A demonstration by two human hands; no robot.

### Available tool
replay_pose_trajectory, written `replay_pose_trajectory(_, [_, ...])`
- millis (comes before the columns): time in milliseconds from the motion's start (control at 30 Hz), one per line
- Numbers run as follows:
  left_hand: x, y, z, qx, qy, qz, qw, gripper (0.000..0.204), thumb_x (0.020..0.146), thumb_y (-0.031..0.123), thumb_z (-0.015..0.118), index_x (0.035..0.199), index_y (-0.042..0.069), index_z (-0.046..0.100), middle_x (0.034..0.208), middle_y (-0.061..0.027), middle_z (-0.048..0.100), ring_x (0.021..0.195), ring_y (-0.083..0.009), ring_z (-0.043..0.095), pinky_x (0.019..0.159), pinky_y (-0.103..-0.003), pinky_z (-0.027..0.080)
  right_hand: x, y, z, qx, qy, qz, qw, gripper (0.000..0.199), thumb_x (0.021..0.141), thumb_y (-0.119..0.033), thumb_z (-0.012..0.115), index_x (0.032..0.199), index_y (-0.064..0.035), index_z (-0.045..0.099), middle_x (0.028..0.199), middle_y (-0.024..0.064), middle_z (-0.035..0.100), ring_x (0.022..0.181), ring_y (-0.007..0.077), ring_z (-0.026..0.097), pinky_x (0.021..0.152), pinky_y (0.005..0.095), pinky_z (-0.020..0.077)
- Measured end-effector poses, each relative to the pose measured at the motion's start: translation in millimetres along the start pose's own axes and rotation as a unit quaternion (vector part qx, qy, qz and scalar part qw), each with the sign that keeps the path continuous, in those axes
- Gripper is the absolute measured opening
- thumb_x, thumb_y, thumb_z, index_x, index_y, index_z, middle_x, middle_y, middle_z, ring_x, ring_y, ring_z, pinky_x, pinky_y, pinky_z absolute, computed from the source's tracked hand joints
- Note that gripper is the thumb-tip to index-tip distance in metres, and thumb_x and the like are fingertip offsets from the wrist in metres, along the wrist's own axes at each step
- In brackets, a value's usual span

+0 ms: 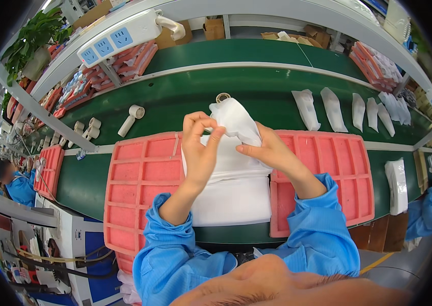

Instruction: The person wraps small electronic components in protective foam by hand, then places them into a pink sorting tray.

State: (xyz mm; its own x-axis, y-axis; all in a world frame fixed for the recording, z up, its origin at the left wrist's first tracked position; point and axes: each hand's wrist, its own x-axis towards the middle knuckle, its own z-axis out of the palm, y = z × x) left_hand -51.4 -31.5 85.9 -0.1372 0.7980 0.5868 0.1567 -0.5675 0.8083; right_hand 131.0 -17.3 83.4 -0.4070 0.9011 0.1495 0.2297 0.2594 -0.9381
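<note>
Blue sleeves (175, 245) came up from the lower edge, nearest the lens, both belonging to the person at the bench (185, 97), a long green belt running left to right. Two pink trays (139, 178) lay on it side by side, their compartments bare where visible. Between the trays sat a stack of white pouches (234, 199), flat, touching both tray edges. Above that stack the hands held one white pouch (236, 122) raised off the pile. Left hand (200, 148): thumb and forefinger pressed together, pinching the pouch's left edge near its mouth. Right hand (267, 150): fingers closed on the pouch's lower right side, thumb on top. Whether the pouch held anything could not be told.

Judgement: the step in hand was opening or separating the top pouch. The next move would call for parting its two layers without tearing, keeping the stack below undisturbed.

Further back, a white handheld fan (130, 118) lay on the belt, well apart; five filled pouches (348, 109) lay in a row to the right. Smallest, a tape roll (222, 97) sat just behind the raised pouch.
</note>
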Motion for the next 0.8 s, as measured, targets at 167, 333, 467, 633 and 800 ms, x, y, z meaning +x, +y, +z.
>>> replay_pose_trajectory(167, [4, -7, -5, 0.081, 0.014, 0.06, 0.995, 0.012, 0.088, 0.013, 0.066, 0.088, 0.004, 0.058, 0.099, -0.0052, 0.054, 0.079, -0.0124, 0.05, 0.068, -0.025, 0.038, -4, -10, -1, 0.021, -0.001, 0.022, 1.0, 0.048, 0.082, -0.021, 0.073, 0.119, 0.0013, 0.054, 0.091, 0.0047, 0.06, 0.079, 0.0134, 0.058, 0.07, 0.0271, 0.0472])
replay_pose_trajectory(333, [14, -25, -20, -0.228, 0.004, -0.149, 0.962, 0.018, 0.09, 0.013, 0.065, 0.098, 0.003, 0.054, 0.091, -0.0034, 0.057, 0.073, -0.0087, 0.049, 0.064, -0.021, 0.036, 1, -12, -20, 0.121, -0.124, 0.105, 0.979, 0.048, 0.081, -0.022, 0.074, 0.118, 0.0007, 0.056, 0.092, 0.0053, 0.061, 0.078, 0.0094, 0.057, 0.068, 0.0239, 0.0455])
replay_pose_trajectory(467, [14, -20, -14, -0.265, -0.022, -0.182, 0.947, 0.022, 0.091, 0.014, 0.064, 0.104, 0.003, 0.051, 0.09, -0.0031, 0.057, 0.069, -0.0069, 0.05, 0.061, -0.019, 0.037, 13, 9, -37, 0.142, -0.19, 0.104, 0.966, 0.049, 0.08, -0.023, 0.074, 0.119, 0.0011, 0.056, 0.094, 0.0062, 0.062, 0.081, 0.0097, 0.057, 0.068, 0.0245, 0.0457])
replay_pose_trajectory(633, [12, -36, 5, 0.09, 0.058, -0.001, 0.994, 0.022, 0.09, 0.014, 0.065, 0.103, 0.002, 0.053, 0.09, -0.0049, 0.058, 0.069, -0.0101, 0.053, 0.059, -0.023, 0.041, 47, 68, -66, -0.022, 0.095, 0.013, 0.995, 0.052, 0.079, -0.021, 0.073, 0.121, 0.0029, 0.055, 0.101, 0.0095, 0.063, 0.092, 0.0183, 0.059, 0.076, 0.0309, 0.0474])
replay_pose_trajectory(800, [-17, -55, 41, 0.21, -0.204, 0.025, 0.956, 0.026, 0.082, 0.02, 0.073, 0.098, 0.007, 0.058, 0.09, -0.0118, 0.058, 0.073, -0.0249, 0.061, 0.063, -0.035, 0.049, 62, 156, -99, -0.4, 0.326, 0.115, 0.849, 0.053, 0.08, -0.017, 0.071, 0.124, 0.0045, 0.051, 0.113, 0.0174, 0.061, 0.099, 0.0324, 0.06, 0.087, 0.0383, 0.0475])
